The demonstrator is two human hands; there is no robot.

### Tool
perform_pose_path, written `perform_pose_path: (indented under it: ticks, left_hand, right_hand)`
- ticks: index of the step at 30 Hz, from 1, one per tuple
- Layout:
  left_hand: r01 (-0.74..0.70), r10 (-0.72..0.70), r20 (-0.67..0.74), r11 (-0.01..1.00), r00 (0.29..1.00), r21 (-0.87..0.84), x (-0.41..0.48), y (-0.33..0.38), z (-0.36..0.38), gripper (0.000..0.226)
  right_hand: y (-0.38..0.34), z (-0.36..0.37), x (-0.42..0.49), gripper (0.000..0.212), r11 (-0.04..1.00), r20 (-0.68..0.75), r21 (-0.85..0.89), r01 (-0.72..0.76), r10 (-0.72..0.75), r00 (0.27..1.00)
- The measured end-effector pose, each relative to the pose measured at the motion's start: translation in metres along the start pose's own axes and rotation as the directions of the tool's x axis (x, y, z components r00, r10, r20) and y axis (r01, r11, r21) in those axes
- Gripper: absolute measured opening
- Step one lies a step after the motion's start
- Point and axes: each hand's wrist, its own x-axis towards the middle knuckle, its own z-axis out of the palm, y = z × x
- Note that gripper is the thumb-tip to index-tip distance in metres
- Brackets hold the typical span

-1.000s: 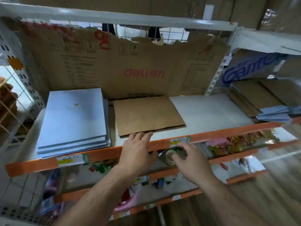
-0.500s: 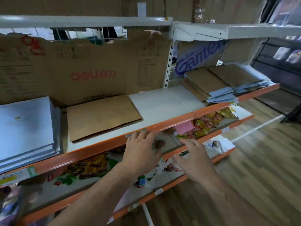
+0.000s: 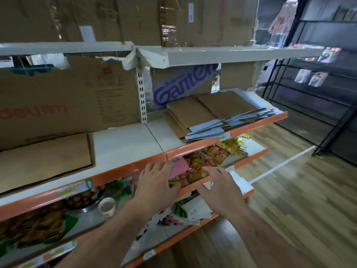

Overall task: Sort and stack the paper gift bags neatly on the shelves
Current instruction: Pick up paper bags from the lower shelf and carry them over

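you can read purple letters "gamen", the end hidden, on the cardboard panel [image 3: 183, 88] behind the right-hand shelf. on the brown carton [image 3: 58, 97] to your left, the red word is blurred and cut by the frame edge. the price tags [image 3: 74, 187] on the orange shelf rail [image 3: 119, 172] are too smeared to read.

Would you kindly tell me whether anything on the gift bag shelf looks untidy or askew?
Yes: the right-hand pile is messy. Brown bags and light blue bags are mixed and fanned at different angles, some blue corners reaching the orange shelf edge. The brown bag on the left lies flat and square.
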Motion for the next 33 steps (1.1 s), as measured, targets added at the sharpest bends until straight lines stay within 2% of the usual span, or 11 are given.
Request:
perform_pose_path:
  ticks: [5,11,18,23,25,28,33]
  left_hand:
    - [-0.014,0.013,0.014,1.000,1.000,0.028,0.038,0.037,0.015,0.067]
    - [-0.071,0.071,0.035,0.997,0.997,-0.026,0.107,0.071,0.039,0.065]
    - [-0.175,0.176,0.015,0.984,0.984,-0.044,0.232,0.107,0.064,0.060]
    - [-0.226,0.227,0.009,0.970,0.974,-0.094,0.314,0.120,0.073,0.067]
    - [-0.258,0.257,-0.029,0.963,0.966,-0.073,0.342,0.124,0.078,0.063]
    - [-0.316,0.316,0.027,0.949,0.948,0.012,0.375,0.132,0.077,0.063]
    - [-0.347,0.341,0.087,0.935,0.936,0.069,0.417,0.148,0.080,0.070]
  right_hand:
    - [0.043,-0.023,0.027,0.051,0.999,-0.024,0.026,-0.038,0.039,0.999]
    - [0.087,-0.039,0.073,0.052,0.994,-0.036,0.018,-0.104,0.104,0.994]
    - [0.136,-0.069,0.175,0.051,0.986,-0.079,-0.014,-0.166,0.164,0.983]
    - [0.159,-0.090,0.249,0.051,0.985,-0.132,-0.026,-0.172,0.168,0.977]
    - [0.167,-0.098,0.274,0.050,0.984,-0.129,-0.020,-0.177,0.173,0.976]
    - [0.179,-0.112,0.305,0.047,0.982,-0.094,-0.038,-0.183,0.179,0.979]
    - [0.208,-0.133,0.356,0.044,0.992,-0.114,-0.065,-0.111,0.103,0.988]
